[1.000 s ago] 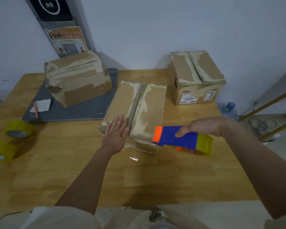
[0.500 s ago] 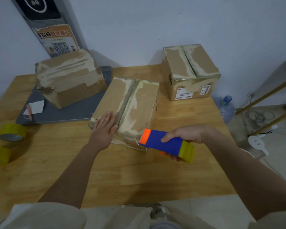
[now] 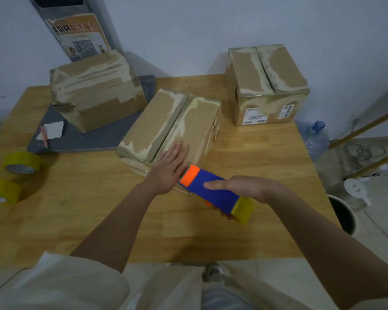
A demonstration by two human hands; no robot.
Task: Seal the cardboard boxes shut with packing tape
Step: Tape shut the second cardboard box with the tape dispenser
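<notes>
Fingers of the left hand (image 3: 169,170) lie flat and straight on the middle cardboard box (image 3: 173,126) at the table's (image 3: 76,220) centre, while the right hand (image 3: 240,189) grips the blue tape dispenser (image 3: 213,193) at the box's near edge

A single head-worn wide-angle view looks forward and steeply down, close over the wooden worktop (image 3: 244,231), the wall filling the frame's upper part.

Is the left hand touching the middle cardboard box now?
Touching. In the head view the left hand lies flat, fingers straight, on top of the middle cardboard box at its near end, with no gap visible under the palm.
</notes>
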